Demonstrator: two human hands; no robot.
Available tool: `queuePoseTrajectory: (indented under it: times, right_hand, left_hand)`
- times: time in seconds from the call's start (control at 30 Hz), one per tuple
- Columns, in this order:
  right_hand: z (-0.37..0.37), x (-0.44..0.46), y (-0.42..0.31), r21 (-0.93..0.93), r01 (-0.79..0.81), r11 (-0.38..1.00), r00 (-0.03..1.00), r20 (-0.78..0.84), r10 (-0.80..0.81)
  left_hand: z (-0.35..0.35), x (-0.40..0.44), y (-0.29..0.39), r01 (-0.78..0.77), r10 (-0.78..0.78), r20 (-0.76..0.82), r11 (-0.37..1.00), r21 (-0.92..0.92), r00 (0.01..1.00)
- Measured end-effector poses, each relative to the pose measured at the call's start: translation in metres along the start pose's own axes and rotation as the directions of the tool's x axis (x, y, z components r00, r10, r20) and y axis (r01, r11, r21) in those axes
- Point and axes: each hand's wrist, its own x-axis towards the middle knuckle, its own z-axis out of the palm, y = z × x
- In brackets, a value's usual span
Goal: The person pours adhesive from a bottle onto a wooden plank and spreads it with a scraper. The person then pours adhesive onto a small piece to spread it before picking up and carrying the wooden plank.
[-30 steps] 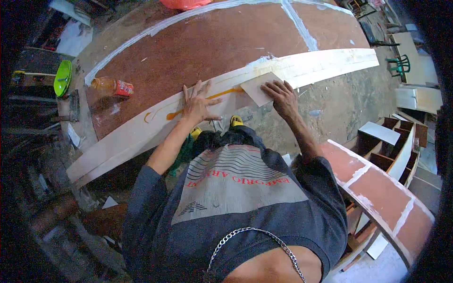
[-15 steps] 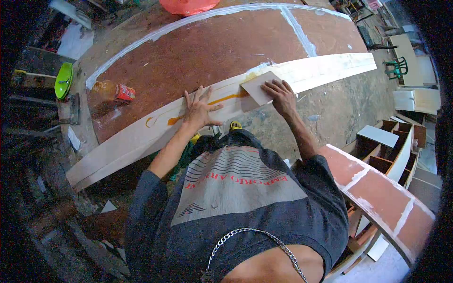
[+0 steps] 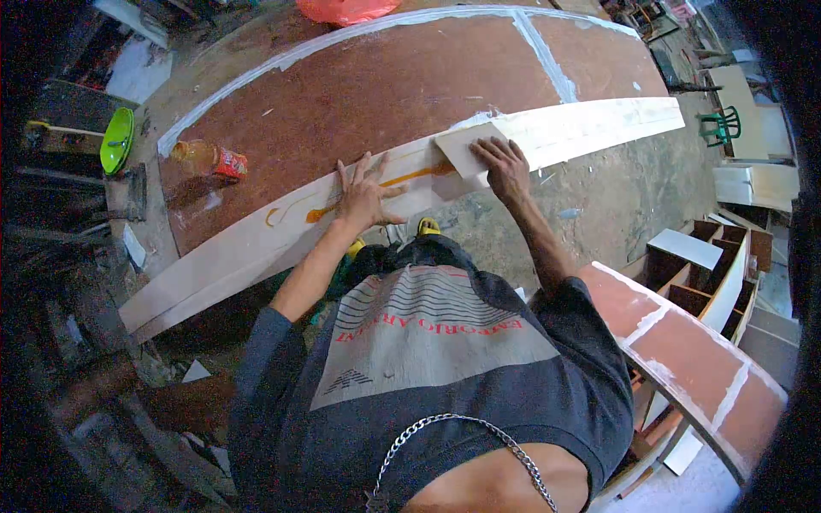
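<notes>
A long pale board (image 3: pixel 590 137) lies along the near edge of a brown panel. Fingers spread, my left hand (image 3: pixel 363 197) rests on this board beside a streak of amber, glue-like liquid (image 3: pixel 410 177). My right hand (image 3: pixel 505 167) grips a flat, pale rectangular spreader (image 3: pixel 466 150) by its right edge. The spreader lies against the board at the right end of the streak, partly covered by my fingers. To the left, a plastic bottle (image 3: pixel 209 161) with a red label lies on its side on the brown panel.
The brown panel (image 3: pixel 342 107) has white filler along its seams. A red plastic bag (image 3: pixel 346 8) sits at its far edge, and a green dish (image 3: pixel 117 141) at far left. Right of me stand another brown panel (image 3: pixel 684 342), a wooden shelf unit (image 3: pixel 723 269) and a green chair (image 3: pixel 720 124).
The spreader in my right hand has shifted slightly and turned a little on the board. My left hand stays in nearly the same place.
</notes>
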Motion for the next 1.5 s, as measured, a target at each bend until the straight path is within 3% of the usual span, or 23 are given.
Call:
queuePoseTrajectory:
  times: [0.07,0.27,0.4,0.53,0.6,0.93,1.3,1.5]
  right_hand:
    - [0.000,0.006,-0.008,-0.017,-0.039,0.999,0.998,-0.043,0.039]
    - [-0.012,-0.024,-0.014,0.006,-0.017,1.000,0.998,0.065,0.017]
    - [-0.022,-0.049,-0.019,0.028,-0.038,0.999,0.999,-0.002,0.038]
    - [-0.021,-0.060,-0.035,0.034,-0.042,0.999,0.996,0.080,0.039]
    - [-0.017,-0.056,-0.038,0.023,-0.037,0.999,0.999,0.007,0.037]
    - [-0.013,-0.034,-0.028,-0.007,-0.042,0.999,0.998,0.045,0.042]
    - [0.005,-0.008,-0.015,-0.029,-0.053,0.998,0.996,-0.080,0.051]
    - [0.009,-0.001,-0.019,-0.020,-0.061,0.998,0.998,-0.006,0.061]
  left_hand:
    - [0.001,0.000,0.003,0.001,-0.001,0.001,1.000,0.010,1.000]
    - [-0.002,-0.001,0.003,0.015,-0.015,0.020,1.000,-0.002,1.000]
    - [-0.002,0.000,0.000,0.023,-0.022,0.030,0.999,-0.025,0.999]
    - [-0.002,0.000,0.002,0.020,-0.019,0.019,0.999,-0.026,1.000]
    - [-0.002,0.000,0.003,0.032,-0.031,0.012,0.999,-0.022,0.999]
    - [0.002,-0.001,0.001,0.006,-0.007,-0.028,0.999,-0.049,1.000]
    - [0.001,-0.001,0.002,0.018,-0.018,-0.005,1.000,-0.018,1.000]
    - [0.005,0.000,0.001,0.008,-0.010,-0.056,1.000,-0.025,0.998]
